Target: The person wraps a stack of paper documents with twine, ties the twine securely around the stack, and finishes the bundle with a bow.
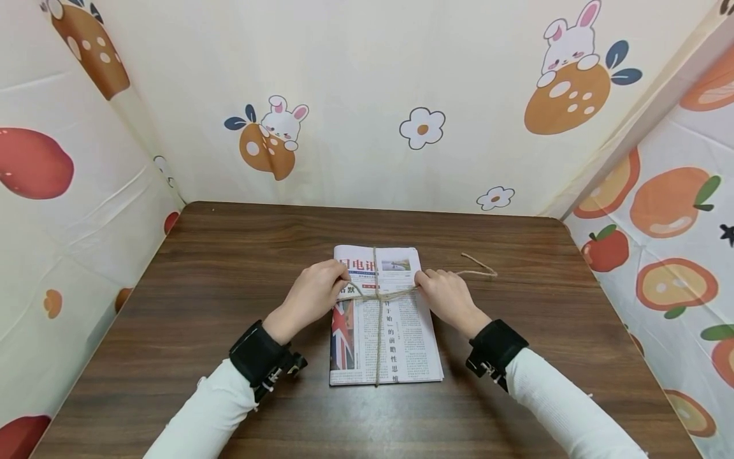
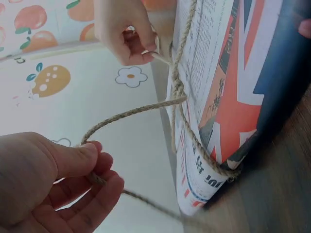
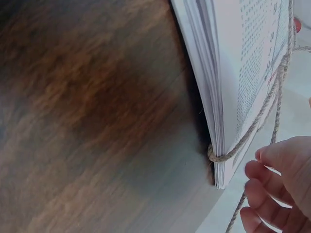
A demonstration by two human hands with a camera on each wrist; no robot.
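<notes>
Newspapers (image 1: 410, 344), folded and stacked, lie flat mid-surface (image 1: 246, 242), print up, long side running near to far. Twine (image 1: 378, 338) goes round them both ways: one strand near-far down the middle, one left-right, crossing on top a bit toward the far end. Strands look twisted together at the crossing; can't tell if knotted tight. Left hand (image 1: 312, 290) at the left edge, thumb and fingers pinching one twine end, length past the fingers hanging loose. Right hand (image 1: 447, 296) at the right edge, pinching the other end, its tail lying on the surface to the far right, bent back. Hands apart, crossing between them; the left end is lifted off the paper. Black wrist straps (image 1: 497, 349) over white sleeves (image 1: 564, 401). Flag photo (image 1: 343, 338) on the front page, near left. Printed cloth (image 1: 355, 57) behind and both sides.
</notes>
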